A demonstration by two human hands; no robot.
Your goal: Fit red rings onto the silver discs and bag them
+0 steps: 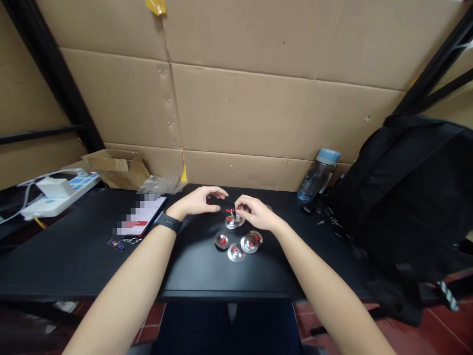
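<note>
My right hand [254, 212] pinches thumb and forefinger together on a small red strip [229, 211] rising from a shiny metal disc [232, 222] at the middle of the black table [74, 256]; my left hand [197, 201] rests just beside it, fingers loosely spread, holding nothing; more discs [236, 252] cluster nearer me; the disc looks light, stiff and slippery, so I judge its rim or the soft strip the surest hold.

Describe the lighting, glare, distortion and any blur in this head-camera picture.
Head view: soft, even light with faint shadows on the black table; small glints on the metal discs; wide-angle stretch splays the dark struts outward at the edges; the phone screen is pixelated; the backpack sinks into black; the red piece in the right hand grip is too small to resolve.
</note>
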